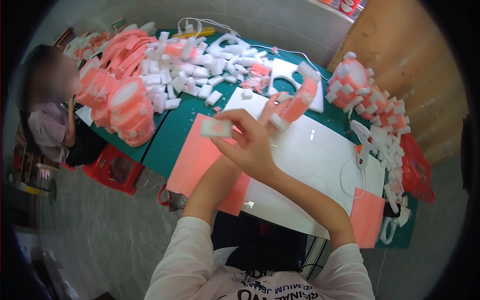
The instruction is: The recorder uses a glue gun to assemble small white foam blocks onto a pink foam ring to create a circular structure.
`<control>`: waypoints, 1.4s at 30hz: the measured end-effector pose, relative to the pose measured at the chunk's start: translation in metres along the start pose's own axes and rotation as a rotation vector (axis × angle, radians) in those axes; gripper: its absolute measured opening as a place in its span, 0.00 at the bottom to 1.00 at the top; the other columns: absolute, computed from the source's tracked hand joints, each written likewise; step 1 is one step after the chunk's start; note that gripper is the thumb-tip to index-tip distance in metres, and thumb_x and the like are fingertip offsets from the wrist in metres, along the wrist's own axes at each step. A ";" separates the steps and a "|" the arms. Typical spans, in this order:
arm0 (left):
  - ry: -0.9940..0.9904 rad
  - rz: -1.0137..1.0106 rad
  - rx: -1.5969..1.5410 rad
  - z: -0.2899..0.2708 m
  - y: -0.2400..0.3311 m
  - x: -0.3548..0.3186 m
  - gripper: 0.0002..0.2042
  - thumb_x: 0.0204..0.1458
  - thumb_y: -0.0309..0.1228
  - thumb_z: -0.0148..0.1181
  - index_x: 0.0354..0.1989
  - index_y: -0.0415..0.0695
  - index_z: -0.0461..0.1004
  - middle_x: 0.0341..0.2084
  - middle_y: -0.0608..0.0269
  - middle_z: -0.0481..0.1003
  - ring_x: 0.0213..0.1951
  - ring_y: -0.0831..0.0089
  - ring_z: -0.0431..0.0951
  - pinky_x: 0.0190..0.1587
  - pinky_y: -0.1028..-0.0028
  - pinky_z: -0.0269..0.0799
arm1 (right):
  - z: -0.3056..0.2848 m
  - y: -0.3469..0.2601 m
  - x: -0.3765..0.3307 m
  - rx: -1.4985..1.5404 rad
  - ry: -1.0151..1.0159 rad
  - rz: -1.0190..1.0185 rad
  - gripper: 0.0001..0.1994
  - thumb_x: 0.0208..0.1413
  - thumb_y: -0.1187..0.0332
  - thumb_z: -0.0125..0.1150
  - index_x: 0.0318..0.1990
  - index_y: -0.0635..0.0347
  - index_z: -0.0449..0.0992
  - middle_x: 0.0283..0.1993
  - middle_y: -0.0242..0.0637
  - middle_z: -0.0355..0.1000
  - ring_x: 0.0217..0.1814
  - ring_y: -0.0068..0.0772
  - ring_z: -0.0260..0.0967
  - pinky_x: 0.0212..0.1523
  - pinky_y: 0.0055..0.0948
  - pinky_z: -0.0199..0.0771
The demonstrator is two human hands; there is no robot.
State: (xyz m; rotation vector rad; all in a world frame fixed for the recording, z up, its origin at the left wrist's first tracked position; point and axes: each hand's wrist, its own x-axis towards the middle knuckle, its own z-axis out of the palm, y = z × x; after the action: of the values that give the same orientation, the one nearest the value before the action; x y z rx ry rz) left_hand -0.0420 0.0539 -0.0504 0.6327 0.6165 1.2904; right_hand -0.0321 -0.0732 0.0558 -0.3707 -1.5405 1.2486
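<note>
My forearms cross over the white board (310,165). My right hand (252,147) reaches over to the left and pinches a small white foam block (212,128) between thumb and fingers; a pinkish patch shows on its face. Behind it, my left hand (272,112) grips a curved pink foam piece (302,100), which stands up on edge with white foam blocks at its ends. My right hand partly hides the left wrist. Under my arms lies a flat pink foam sheet (192,157).
Loose white foam blocks (202,72) cover the table's far side. Pink foam assemblies stand left (130,112) and right (350,82). A white glue gun (363,142) with a looping cable rests at the right. A person (50,120) sits at the left beside a red stool (112,167).
</note>
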 end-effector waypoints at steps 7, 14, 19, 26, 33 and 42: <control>0.054 -0.012 0.071 0.026 0.015 -0.009 0.22 0.47 0.32 0.62 0.49 0.46 0.60 0.34 0.62 0.71 0.31 0.74 0.75 0.28 0.76 0.73 | -0.091 -0.079 -0.065 -0.393 -0.033 0.102 0.18 0.45 0.81 0.59 0.47 0.64 0.67 0.47 0.37 0.64 0.47 0.26 0.65 0.48 0.26 0.69; 0.051 0.000 0.122 0.027 0.012 -0.006 0.23 0.49 0.32 0.60 0.53 0.47 0.60 0.36 0.63 0.71 0.33 0.74 0.75 0.33 0.79 0.74 | -0.180 -0.062 -0.094 -0.365 0.315 0.040 0.25 0.44 0.86 0.57 0.50 0.63 0.55 0.48 0.39 0.58 0.50 0.30 0.64 0.50 0.26 0.67; 0.059 0.004 0.213 0.025 0.011 -0.005 0.23 0.50 0.33 0.60 0.53 0.47 0.60 0.37 0.62 0.71 0.34 0.76 0.75 0.33 0.79 0.74 | -0.202 -0.051 -0.098 -0.221 0.523 0.067 0.24 0.45 0.86 0.56 0.50 0.62 0.57 0.47 0.38 0.60 0.50 0.25 0.64 0.48 0.23 0.68; 0.052 -0.016 0.333 0.031 0.014 -0.010 0.23 0.49 0.33 0.60 0.53 0.47 0.61 0.38 0.62 0.71 0.35 0.77 0.75 0.32 0.80 0.73 | -0.215 -0.059 -0.107 -0.295 0.464 0.218 0.15 0.52 0.77 0.56 0.47 0.65 0.66 0.45 0.38 0.66 0.43 0.23 0.67 0.39 0.23 0.70; 0.059 -0.038 0.433 0.047 0.019 -0.020 0.22 0.52 0.31 0.57 0.54 0.43 0.60 0.38 0.58 0.72 0.37 0.75 0.74 0.36 0.78 0.72 | -0.226 -0.065 -0.108 -0.126 0.472 0.174 0.10 0.52 0.77 0.56 0.43 0.66 0.70 0.45 0.38 0.66 0.41 0.24 0.68 0.41 0.21 0.71; -0.072 -0.169 0.601 0.054 0.020 -0.028 0.21 0.50 0.29 0.58 0.54 0.43 0.64 0.37 0.58 0.73 0.36 0.75 0.75 0.36 0.78 0.72 | -0.213 -0.083 -0.104 -0.156 0.493 0.024 0.13 0.46 0.82 0.60 0.40 0.68 0.70 0.43 0.36 0.65 0.45 0.24 0.67 0.46 0.21 0.68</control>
State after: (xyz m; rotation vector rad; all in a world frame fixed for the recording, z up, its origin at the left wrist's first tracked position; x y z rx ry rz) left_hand -0.0214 0.0253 0.0029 1.0872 0.9880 0.9128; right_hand 0.2183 -0.0768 0.0459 -0.7409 -1.2097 0.9634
